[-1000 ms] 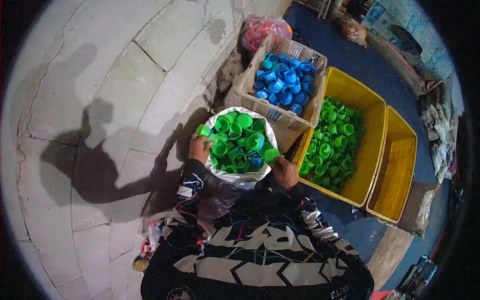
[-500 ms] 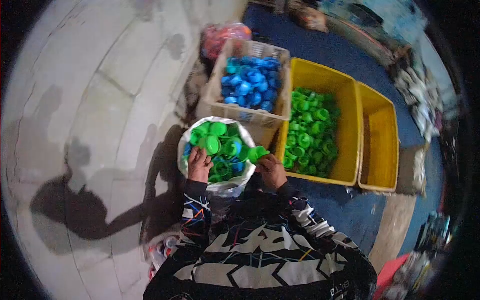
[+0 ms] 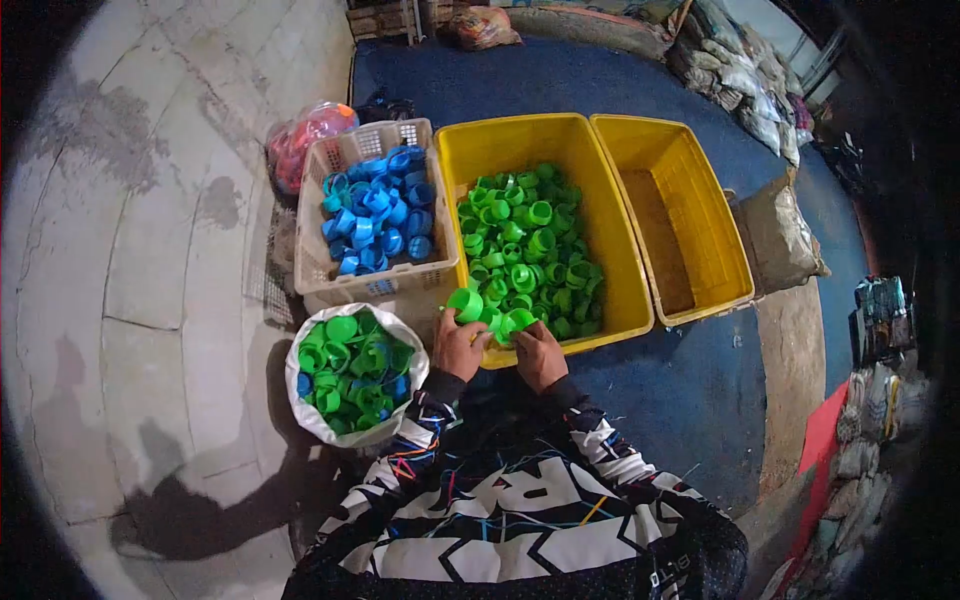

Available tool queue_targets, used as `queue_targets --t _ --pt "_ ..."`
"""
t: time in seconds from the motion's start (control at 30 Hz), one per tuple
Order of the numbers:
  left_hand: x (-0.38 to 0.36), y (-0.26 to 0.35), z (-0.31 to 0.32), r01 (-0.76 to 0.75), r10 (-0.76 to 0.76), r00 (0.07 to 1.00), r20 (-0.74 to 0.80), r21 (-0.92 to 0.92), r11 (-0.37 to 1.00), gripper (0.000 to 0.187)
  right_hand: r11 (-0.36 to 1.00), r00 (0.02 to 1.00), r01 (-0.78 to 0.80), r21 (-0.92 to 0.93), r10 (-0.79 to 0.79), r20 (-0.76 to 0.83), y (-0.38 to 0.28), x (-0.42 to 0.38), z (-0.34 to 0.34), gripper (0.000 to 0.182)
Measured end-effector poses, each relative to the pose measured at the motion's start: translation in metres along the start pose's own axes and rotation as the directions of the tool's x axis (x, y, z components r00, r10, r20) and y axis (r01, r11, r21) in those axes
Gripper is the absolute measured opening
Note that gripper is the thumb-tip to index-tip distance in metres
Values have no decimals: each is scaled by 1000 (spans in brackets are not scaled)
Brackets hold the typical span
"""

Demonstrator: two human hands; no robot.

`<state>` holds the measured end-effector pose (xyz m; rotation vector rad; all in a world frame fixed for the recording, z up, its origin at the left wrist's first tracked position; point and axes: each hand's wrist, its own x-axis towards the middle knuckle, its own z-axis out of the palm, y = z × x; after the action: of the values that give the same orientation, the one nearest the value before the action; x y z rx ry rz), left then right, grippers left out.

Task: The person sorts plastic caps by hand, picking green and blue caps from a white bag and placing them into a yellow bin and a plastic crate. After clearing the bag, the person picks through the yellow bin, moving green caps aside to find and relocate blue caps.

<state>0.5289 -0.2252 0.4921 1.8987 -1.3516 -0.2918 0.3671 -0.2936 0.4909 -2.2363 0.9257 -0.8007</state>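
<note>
Your left hand (image 3: 461, 346) pinches green caps (image 3: 464, 304), and your right hand (image 3: 541, 357) grips a green cap (image 3: 516, 323) close beside them. Both hands are at the near edge of the big yellow tub (image 3: 630, 270), and more green caps lie in it, just past your fingers. The white sack (image 3: 298, 385) of green and blue caps is left of your left hand. Past that sack is a pale crate (image 3: 312, 240) with blue caps (image 3: 375, 205) in it.
</note>
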Motion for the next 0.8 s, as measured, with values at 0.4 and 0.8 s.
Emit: queue_targets --t 0.4,0.8 --pt "162 22 78 -54 64 997 -41 210 976 19 997 996 63 -43 -60 67 105 139 -41 25" --pt "70 -14 98 438 -436 879 192 37 898 48 997 850 7 80 -48 525 170 119 -6 33"
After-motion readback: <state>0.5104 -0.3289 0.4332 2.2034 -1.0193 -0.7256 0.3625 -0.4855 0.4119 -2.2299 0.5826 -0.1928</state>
